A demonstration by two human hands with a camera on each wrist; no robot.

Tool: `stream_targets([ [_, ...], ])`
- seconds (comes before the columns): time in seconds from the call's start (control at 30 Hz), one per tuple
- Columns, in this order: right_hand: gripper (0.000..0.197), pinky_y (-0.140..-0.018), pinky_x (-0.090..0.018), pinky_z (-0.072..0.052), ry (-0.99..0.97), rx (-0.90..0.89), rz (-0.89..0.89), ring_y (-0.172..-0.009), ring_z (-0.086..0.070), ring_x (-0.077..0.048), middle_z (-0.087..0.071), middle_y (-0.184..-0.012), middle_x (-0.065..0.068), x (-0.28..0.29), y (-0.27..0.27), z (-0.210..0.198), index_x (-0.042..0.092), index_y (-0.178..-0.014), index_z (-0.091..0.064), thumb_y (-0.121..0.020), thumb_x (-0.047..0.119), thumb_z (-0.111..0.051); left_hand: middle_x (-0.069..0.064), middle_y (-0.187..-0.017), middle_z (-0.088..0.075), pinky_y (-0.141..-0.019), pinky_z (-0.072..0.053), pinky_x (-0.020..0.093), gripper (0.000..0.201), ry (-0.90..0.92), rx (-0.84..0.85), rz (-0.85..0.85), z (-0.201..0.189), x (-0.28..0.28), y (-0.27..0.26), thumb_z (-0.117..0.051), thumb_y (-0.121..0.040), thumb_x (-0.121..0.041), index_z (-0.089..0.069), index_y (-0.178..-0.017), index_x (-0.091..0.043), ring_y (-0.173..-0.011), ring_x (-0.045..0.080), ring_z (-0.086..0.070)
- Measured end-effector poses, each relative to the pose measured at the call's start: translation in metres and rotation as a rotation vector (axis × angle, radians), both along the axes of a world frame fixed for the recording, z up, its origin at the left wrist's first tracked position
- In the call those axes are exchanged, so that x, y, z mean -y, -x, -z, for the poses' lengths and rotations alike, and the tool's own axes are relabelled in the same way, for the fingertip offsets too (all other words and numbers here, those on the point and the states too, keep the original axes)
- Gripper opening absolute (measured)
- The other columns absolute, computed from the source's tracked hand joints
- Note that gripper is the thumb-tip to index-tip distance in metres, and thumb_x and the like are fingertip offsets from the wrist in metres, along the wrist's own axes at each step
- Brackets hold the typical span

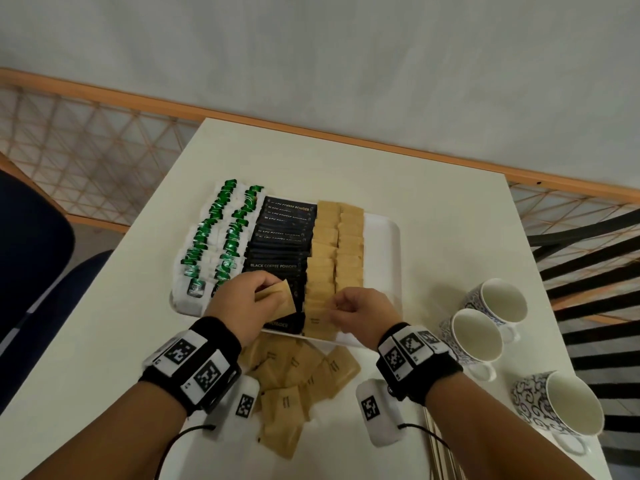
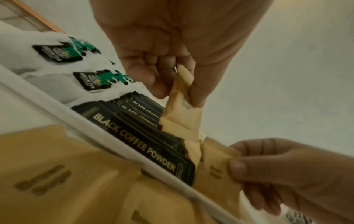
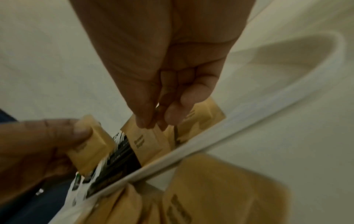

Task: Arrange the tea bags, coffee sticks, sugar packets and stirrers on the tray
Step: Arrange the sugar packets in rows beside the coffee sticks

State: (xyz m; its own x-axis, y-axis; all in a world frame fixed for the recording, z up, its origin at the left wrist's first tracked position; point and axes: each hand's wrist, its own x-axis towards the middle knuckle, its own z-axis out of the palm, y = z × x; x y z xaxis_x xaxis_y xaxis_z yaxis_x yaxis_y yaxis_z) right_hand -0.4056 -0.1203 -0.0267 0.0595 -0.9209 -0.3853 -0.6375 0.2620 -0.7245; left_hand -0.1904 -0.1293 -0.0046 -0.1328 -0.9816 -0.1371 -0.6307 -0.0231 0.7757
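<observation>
The tray [image 1: 381, 237] sits on the counter [image 1: 433, 209]. On the tray, tea bags [image 1: 211, 237] occupy the left, coffee sticks [image 1: 280, 244] the middle, sugar packets [image 1: 337, 244] the right. Loose sugar packets [image 1: 294, 382] lie on the counter in front of the tray. Three cups [image 1: 485, 334] stand right of the tray. Stirrers [image 1: 440, 455] lie at the front right.

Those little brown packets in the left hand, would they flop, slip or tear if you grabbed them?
Probably light: the left hand lifts a few brown packets with just a pinch of thumb and fingers. Likely semi-stiff, since they hang flat with creased edges rather than drooping. The matte paper looks grippy, though thin enough to tear if pulled hard.
</observation>
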Motion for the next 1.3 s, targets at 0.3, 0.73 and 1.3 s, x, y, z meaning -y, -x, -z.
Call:
stream_targets([
  [0.3,0.01,-0.072,-0.022,-0.047,0.088,-0.205,-0.007,-0.077,-0.055,-0.007,-0.056,-0.075,0.016,0.014,-0.01,0.001,0.028,-0.094,-0.062,-0.085,0.031,-0.065,-0.01,-0.097,-0.065,-0.084,-0.052,0.03,0.025,-0.182,-0.077,0.041,0.009,-0.003,0.003,-0.062,-0.089,-0.012,-0.068,-0.112,-0.019,-0.09,0.01,-0.06],
  [0.73,0.009,-0.061,-0.017,-0.043,0.086,-0.193,-0.045,-0.066,-0.052,-0.001,-0.055,-0.069,0.014,0.007,-0.006,0.002,0.031,-0.094,-0.062,-0.086,0.029,-0.064,-0.013,-0.082,-0.069,-0.072,-0.056,0.026,0.022,-0.243,-0.042,0.085,0.015,-0.003,0.019,-0.073,-0.08,-0.015,-0.067,-0.078,-0.036,-0.078,0.005,-0.064],
  [1.3,0.009,-0.064,-0.023,-0.052,0.035,0.162,0.082,-0.061,-0.057,-0.008,-0.065,-0.071,0.005,-0.005,0.003,-0.008,0.03,-0.084,-0.067,-0.081,0.025,-0.074,0.002,-0.093,-0.07,-0.083,-0.057,0.038,0.035,-0.306,-0.358,-0.056,0.007,0.001,0.036,-0.063,-0.086,0.001,-0.059,-0.109,-0.025,-0.087,0.019,-0.067],
])
